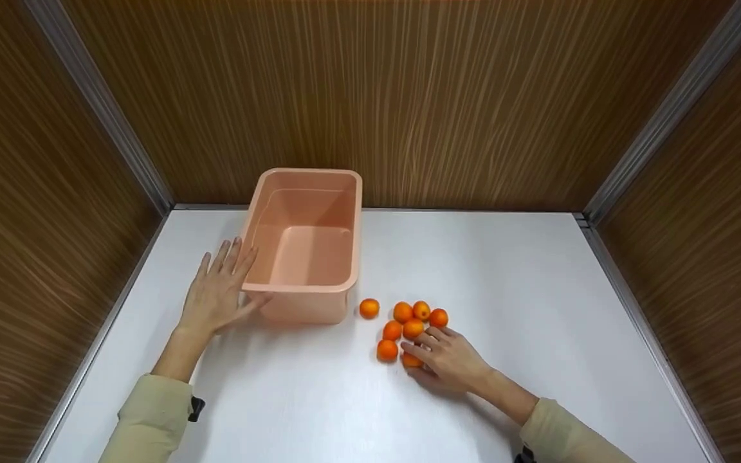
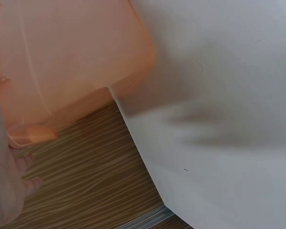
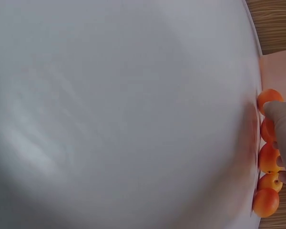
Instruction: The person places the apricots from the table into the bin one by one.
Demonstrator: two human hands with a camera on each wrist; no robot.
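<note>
Nearby, left hand [image 1: 215, 296] on bin [image 1: 306, 286], right hand [image 1: 449, 360] pinching orange [image 1: 411, 360]

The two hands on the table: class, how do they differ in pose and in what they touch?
The left hand lies with straight fingers against the pink tub, thumb on its near wall; the right hand curls its fingers over the small orange fruits, one under its fingertips. Both rest on the white table.

Tub [image 1: 306, 244] — smooth pink plastic with a soft sheen. Fruits [image 1: 402, 328] at lower centre — orange, glossy skin. Tabletop [image 1: 505, 270]: white, matt, faintly grained. Walls [image 1: 409, 96]: brown wood-grain panels, satin finish; corner strips [image 1: 97, 103] — brushed grey metal. Sleeves [image 1: 152, 411]: beige cloth.
</note>
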